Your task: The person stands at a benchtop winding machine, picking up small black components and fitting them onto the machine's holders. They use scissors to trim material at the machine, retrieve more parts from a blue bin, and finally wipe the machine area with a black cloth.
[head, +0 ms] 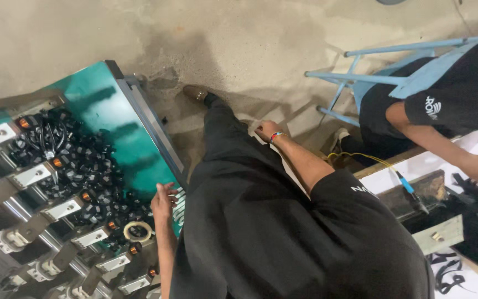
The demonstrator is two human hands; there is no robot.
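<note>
Black small parts [84, 171] heaped on the teal counter [112, 105], at the machine's row of metal brackets [62, 209]

Tape roll [138, 230] lies at the heap's near edge; left hand [163, 200] rests open on the counter rim, just beside the parts; right hand [266, 130] hangs loosely curled, holding nothing, over the concrete floor [206, 39]; a pale blue frame [383, 77] and a seated co-worker [460, 94] stand far right.
</note>
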